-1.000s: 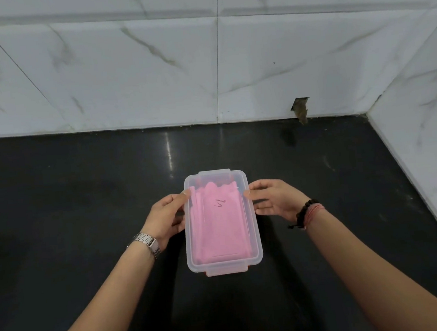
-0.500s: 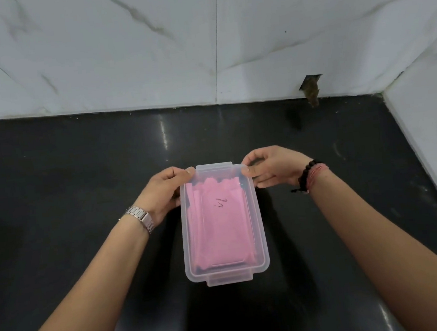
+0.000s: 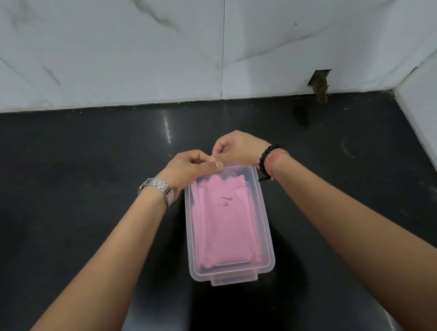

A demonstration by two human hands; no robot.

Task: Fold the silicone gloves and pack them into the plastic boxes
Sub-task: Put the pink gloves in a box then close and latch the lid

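The pink gloves (image 3: 223, 218) lie folded flat inside the clear plastic box (image 3: 265, 230). They fill it from end to end. A clear lid seems to sit on top, because a shiny outline shows over the pink. The box rests on the dark counter (image 3: 66, 180), close to the person and well away from the white wall (image 3: 121, 54).

Both hands meet at the far end of the box. The left hand (image 3: 188, 168) is curled, with its thumb pressed down on the far rim. The right hand (image 3: 239, 147) is curled too, its fingers pinching at the same spot. I think they are pushing the far clasp shut so the lid stays on, but the clasp itself is hidden under the fingers.

The clasp at the near end (image 3: 233, 278) sticks out with nothing touching it. It may need a press next. A watch (image 3: 157, 188) is on the left wrist and beads (image 3: 266, 160) on the right.
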